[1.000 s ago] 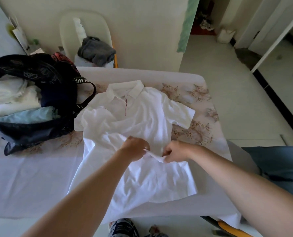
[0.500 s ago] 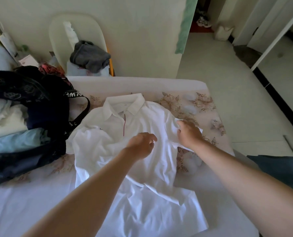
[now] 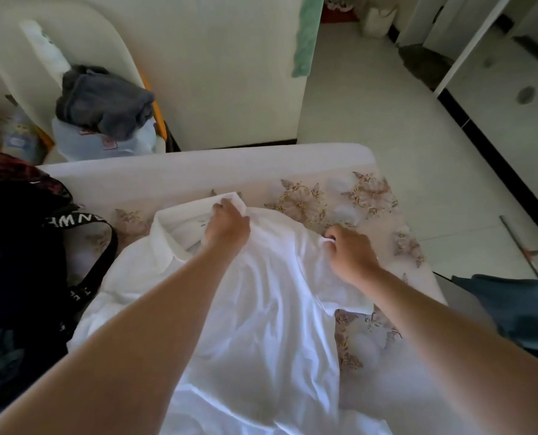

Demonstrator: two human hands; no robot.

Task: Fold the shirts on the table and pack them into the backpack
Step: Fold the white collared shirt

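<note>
Leans over the bench (image 3: 371,353) with the flowery cloth on it. Grips the collar tip of the white short-sleeved polo shirt (image 3: 261,296) with the left hand (image 3: 228,227), with curled fingers round the cloth. Pinches a small fold at the shirt's shoulder, up by the sleeve, with the right hand (image 3: 351,254). Has the shirt lying spread out in the middle of the bench, with the collar at the far end and the bottom part running down to the near edge of the picture. Not folded yet.

Half a second ago, had the left hand loosely curled over the chest of the shirt, holding nothing. Now has it up at the collar, holding on. Had the right hand near the same shoulder spot back then, and now pinches the cloth there. One second ago, had both hands close together low on the middle of the shirt, tugging a fold. Looks from closer now, so sees less of the bag.

Has the black backpack (image 3: 19,246) with white letters on its strap sitting at the left side of the bench, just beside the shirt.

Behind the bench, sees a white plastic chair (image 3: 82,29) with a grey bundle of cloth (image 3: 104,102) on it.
</note>
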